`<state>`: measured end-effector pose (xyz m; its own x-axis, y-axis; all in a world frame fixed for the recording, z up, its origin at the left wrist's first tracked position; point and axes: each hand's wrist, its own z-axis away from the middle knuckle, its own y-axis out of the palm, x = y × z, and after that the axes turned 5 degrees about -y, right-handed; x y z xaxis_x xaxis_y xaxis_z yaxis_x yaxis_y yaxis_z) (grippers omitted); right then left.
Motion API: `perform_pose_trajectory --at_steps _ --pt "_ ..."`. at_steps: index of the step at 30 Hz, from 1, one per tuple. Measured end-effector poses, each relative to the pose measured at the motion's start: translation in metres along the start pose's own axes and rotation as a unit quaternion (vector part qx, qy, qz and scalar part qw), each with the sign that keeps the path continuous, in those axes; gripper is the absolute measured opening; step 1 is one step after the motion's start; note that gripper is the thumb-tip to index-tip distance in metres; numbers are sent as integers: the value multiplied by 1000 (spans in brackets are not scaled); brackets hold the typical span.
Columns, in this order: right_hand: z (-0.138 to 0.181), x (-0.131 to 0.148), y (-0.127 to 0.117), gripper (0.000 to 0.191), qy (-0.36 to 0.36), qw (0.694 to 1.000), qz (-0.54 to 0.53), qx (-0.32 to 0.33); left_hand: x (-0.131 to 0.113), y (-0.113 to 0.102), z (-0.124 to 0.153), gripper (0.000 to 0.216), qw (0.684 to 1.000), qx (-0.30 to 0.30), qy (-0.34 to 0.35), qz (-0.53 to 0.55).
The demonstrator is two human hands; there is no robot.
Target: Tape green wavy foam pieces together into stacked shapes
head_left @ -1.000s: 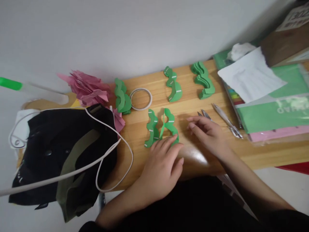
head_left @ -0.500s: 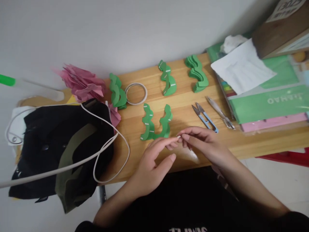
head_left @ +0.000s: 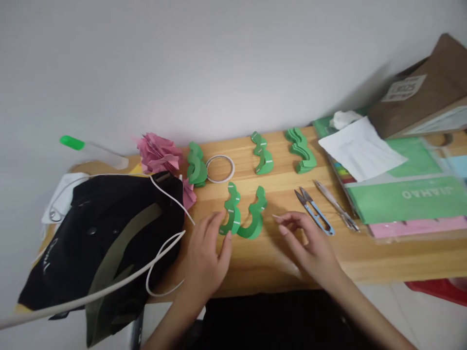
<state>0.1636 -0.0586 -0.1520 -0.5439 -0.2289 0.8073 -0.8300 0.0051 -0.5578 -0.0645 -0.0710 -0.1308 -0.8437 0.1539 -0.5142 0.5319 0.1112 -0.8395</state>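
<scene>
My left hand (head_left: 207,250) is open, fingers and thumb apart at the lower left edge of a wavy green paper piece (head_left: 233,214) that bears several short white strips. Whether the fingertips touch the paper I cannot tell. Beside it lies a second wavy green piece (head_left: 257,216), its lower end meeting the first. Right of both pieces, my right hand (head_left: 308,243) is raised over the table with a tiny pale strip of tape (head_left: 276,216) at its fingertips. Farther back lie another strip-marked green piece (head_left: 265,160) and a ring of tape (head_left: 232,170).
Stacked green pieces (head_left: 301,150) and more green cutouts (head_left: 197,165) lie at the back. Blue thread snips (head_left: 315,211) and a pen (head_left: 335,204) rest to the right, near a paper pack (head_left: 408,201) and cardboard box (head_left: 419,102). A black bag (head_left: 120,248) with a white cable fills the left.
My hands have come apart: the left moved left to the green paper piece, while the right moved slightly right with the pale strip. The view has tilted upward.
</scene>
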Motion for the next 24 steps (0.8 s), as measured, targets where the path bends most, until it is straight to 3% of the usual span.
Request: perform_pose_trajectory --at_steps 3,6,13,24 --pt "4 -2 16 51 -126 985 111 37 16 6 5 42 999 36 -24 -16" --pt "4 -7 26 73 -182 967 167 61 19 11 9 45 997 72 -24 7" --pt "-9 -26 14 84 -251 946 186 84 11 19 5 41 994 81 -29 73" --pt "-34 -38 3 83 -276 941 149 124 10 19 -2 40 991 106 -17 78"
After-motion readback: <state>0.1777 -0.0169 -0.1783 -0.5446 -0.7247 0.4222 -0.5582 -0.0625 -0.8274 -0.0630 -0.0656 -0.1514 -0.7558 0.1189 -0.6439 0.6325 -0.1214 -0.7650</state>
